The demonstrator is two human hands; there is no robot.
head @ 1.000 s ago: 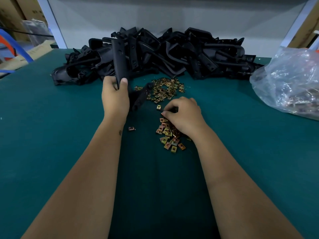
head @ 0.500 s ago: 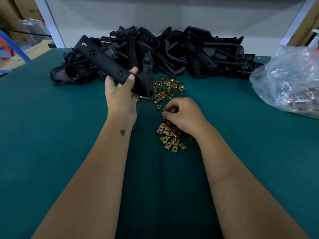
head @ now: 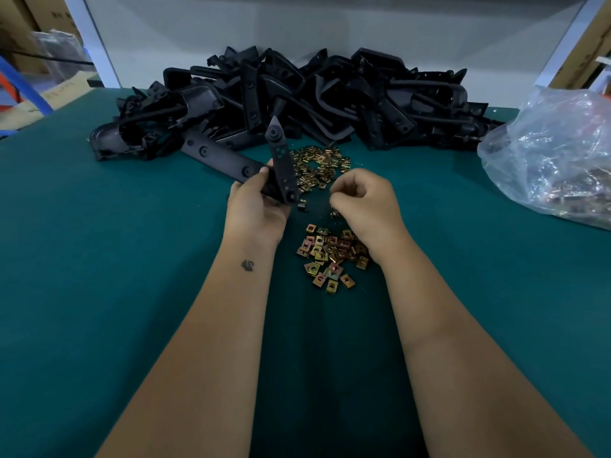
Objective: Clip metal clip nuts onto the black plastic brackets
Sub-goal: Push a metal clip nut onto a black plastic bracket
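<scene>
My left hand (head: 256,209) grips a black plastic bracket (head: 231,160) at its bend, one arm pointing left over the table and the other standing up. My right hand (head: 367,206) hovers just right of it with fingers curled; whether a clip nut sits between its fingertips is hidden. Loose gold-coloured clip nuts lie in a near heap (head: 330,256) below my right hand and a far heap (head: 319,166) behind both hands. A big pile of black brackets (head: 297,100) fills the back of the table.
A clear plastic bag (head: 555,153) with more metal parts lies at the right edge of the green table (head: 99,259). White frame posts and cardboard boxes stand behind the table at both corners.
My left hand has turned the bracket and brought it lower and closer. My right hand has lifted off the near heap of nuts and moved up toward the bracket.
</scene>
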